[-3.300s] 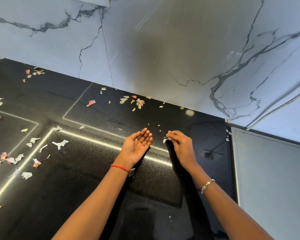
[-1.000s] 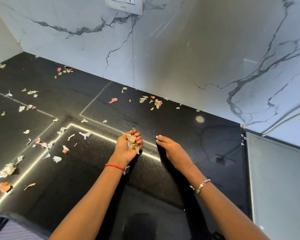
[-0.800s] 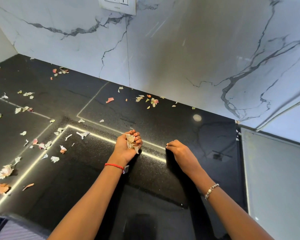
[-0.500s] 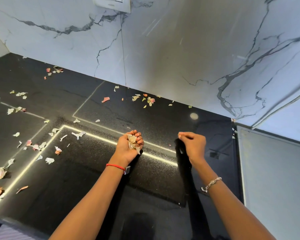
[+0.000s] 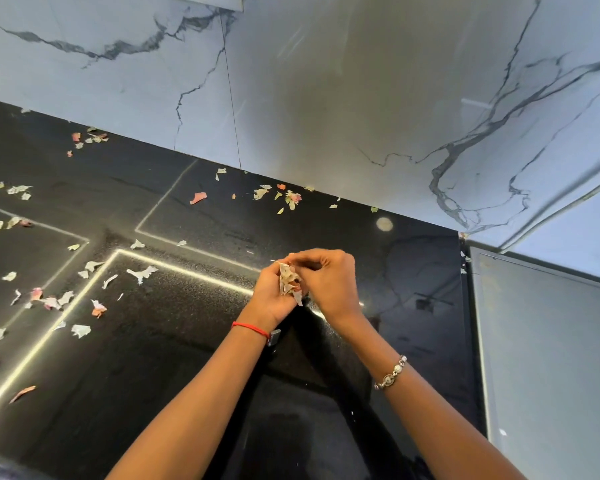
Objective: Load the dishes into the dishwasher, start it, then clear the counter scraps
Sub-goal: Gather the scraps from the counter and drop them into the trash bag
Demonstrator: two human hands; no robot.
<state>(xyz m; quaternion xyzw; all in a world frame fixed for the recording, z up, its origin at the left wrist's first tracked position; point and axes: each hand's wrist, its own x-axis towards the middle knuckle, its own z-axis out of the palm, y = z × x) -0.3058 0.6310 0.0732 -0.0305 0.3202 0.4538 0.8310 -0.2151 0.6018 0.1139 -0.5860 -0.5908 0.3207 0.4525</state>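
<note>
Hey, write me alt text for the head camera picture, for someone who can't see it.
The left hand grips a bunch of papery scraps above a black counter, while the right hand pinches at the bunch's top. More pale and pink scraps lie scattered over the counter to the left and along the white marble wall.

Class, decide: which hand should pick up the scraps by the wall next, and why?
Right. The left hand is full, gripping the gathered scraps; the right hand merely touches them with fingertips, and the wall scraps lie ahead.
</note>
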